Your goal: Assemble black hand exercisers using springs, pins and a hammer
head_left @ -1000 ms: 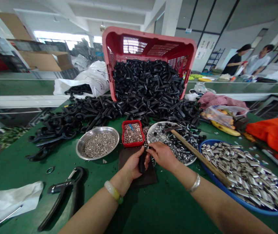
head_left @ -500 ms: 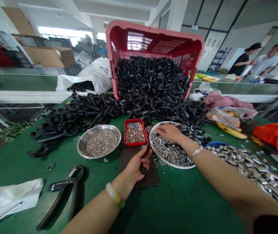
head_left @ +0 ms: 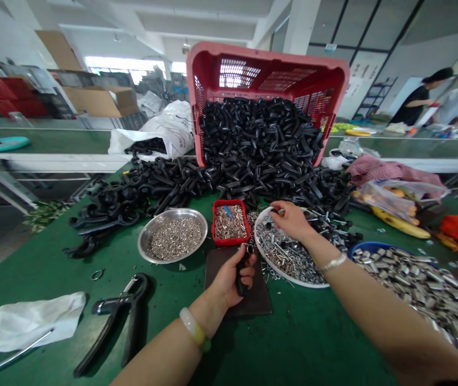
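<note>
My left hand (head_left: pixel 232 276) is wrapped round a black plastic handle (head_left: pixel 241 279), above a dark flat plate (head_left: pixel 258 305). My right hand (head_left: pixel 291 219) is over the white bowl (head_left: pixel 257 247) of small metal parts, its thumb and fingers pinched on a small dark piece that I cannot make out. Between the hands and the pile stands a red tray (head_left: pixel 247 220) of small pins with a blue piece on top. To its left is a steel bowl (head_left: pixel 143 247) of small rings.
A red crate (head_left: pixel 269 56) on its side spills black handles (head_left: pixel 253 128) across the table's back. A hand gripper tool (head_left: pixel 122 316), a ring (head_left: pixel 97 275) and a white cloth (head_left: pixel 36 321) lie left. A blue bowl (head_left: pixel 357 246) of metal sleeves and bananas (head_left: pixel 401 222) are right.
The view has shifted, so the table's things appear further right. My right hand has lifted slightly from the bowl's contents with a dark piece at its fingertips. The handle in my left hand shows more upright.
</note>
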The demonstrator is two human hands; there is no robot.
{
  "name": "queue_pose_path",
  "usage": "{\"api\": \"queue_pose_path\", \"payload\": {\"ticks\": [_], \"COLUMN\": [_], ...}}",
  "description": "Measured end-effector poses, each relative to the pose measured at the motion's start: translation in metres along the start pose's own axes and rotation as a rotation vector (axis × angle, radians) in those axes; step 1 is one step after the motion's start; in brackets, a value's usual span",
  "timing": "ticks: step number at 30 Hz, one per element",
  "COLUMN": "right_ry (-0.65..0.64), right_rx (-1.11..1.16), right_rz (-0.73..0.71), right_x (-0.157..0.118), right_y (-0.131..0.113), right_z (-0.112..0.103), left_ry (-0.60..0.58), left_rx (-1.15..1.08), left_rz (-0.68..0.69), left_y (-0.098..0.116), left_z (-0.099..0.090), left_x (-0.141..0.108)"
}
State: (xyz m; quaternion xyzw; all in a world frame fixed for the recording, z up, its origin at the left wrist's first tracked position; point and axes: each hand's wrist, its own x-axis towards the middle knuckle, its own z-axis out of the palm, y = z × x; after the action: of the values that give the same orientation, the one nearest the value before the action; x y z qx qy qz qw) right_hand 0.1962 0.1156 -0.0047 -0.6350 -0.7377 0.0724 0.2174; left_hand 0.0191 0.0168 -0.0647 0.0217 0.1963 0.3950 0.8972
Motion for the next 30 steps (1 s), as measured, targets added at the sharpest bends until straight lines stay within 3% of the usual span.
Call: {"api": "queue_pose_path", "payload": {"ticks": [3, 6, 11, 14, 17, 21, 25, 30], "right_ry": [0.066, 0.128, 0.234, 0.188, 0.125, 0.16, 0.183, 0.181], "right_rx": [0.521, 0.675, 0.508, 0.344, 0.269, 0.161, 0.125, 0.301], "right_rz": [-0.144, -0.185, -0.408, -0.516, -0.564, -0.645, -0.637, -0.538], "right_x": [-0.058, -0.097, -0.118, -0.128, -0.141, -0.156, -0.159, -0.153], "right_y": [-0.019, -0.033, -0.053, -0.064, -0.07, -0.068, -0.068, -0.07], "right_z": [-0.005, 0.001, -0.002, -0.007, -0.003, 0.012, 0.019, 0.021], "left_ry": [-0.027, -0.048, -0.08, -0.084, -0.001, -0.01, -0.05, 0.032], "left_rx": [-0.021, -0.047, 0.033, 0.123, 0.227, 0.366, 0.465, 0.374], "left_rz": [-0.007, -0.039, -0.06, -0.015, 0.035, 0.161, 0.197, 0.127], "left_y": [0.0, 0.001, 0.002, 0.001, 0.0, 0.002, 0.003, 0.0], "left_z": [-0.001, -0.002, -0.002, 0.0, 0.004, 0.008, 0.01, 0.009], "left_x": [0.001, 0.0, -0.007, -0.009, -0.01, -0.011, -0.014, -0.016]}}
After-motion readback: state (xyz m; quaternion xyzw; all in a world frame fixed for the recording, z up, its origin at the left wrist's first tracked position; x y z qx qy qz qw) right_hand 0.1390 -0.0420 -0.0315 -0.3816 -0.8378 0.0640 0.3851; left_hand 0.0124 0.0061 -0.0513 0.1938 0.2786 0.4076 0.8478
